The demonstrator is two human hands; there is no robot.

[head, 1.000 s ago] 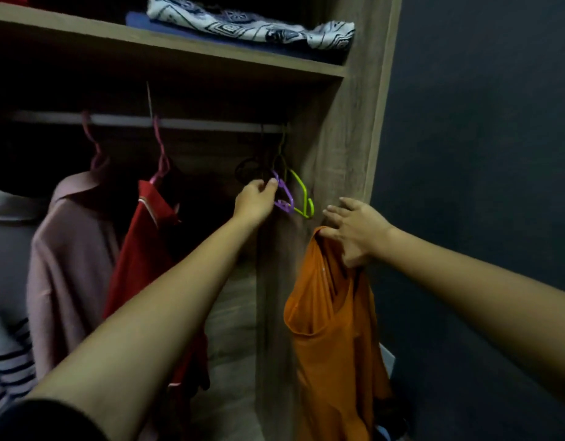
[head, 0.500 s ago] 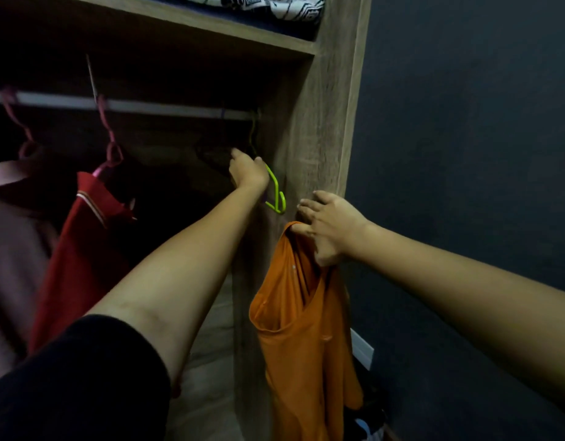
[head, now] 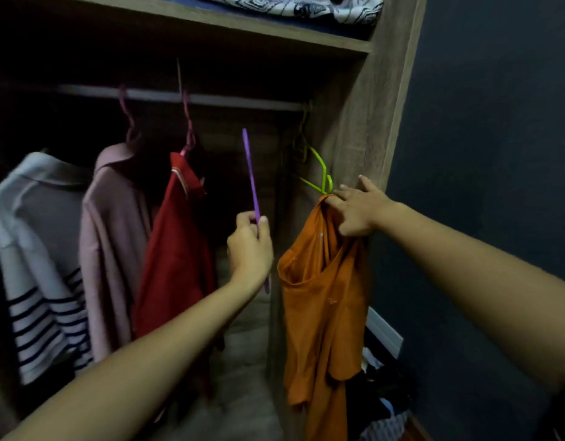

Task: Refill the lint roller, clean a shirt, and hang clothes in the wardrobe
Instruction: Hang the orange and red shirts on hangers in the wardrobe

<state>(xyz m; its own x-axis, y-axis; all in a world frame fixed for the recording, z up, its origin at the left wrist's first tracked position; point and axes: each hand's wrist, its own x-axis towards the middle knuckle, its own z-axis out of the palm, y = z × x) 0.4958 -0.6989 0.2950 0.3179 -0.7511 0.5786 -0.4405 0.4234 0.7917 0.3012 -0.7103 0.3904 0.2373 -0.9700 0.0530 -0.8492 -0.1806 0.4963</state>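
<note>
The orange shirt (head: 322, 297) hangs limp and probably light from the right hand (head: 359, 211), which grips its bunched collar beside the wardrobe side panel (head: 364, 138), while the left hand (head: 249, 249) pinches a thin, seemingly stiff purple hanger (head: 251, 179), best fed through the neck.

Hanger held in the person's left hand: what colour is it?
Purple hanger, best seen in the head view.

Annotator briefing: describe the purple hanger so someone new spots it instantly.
Inside the wooden wardrobe, look below the metal clothes rail, in the gap between the hanging red shirt and the orange shirt. There the left hand grips a thin purple plastic hanger, seen edge-on, nearly upright. Unlike the lime-green plastic hanger at the side wall, it hangs from nothing.
</note>
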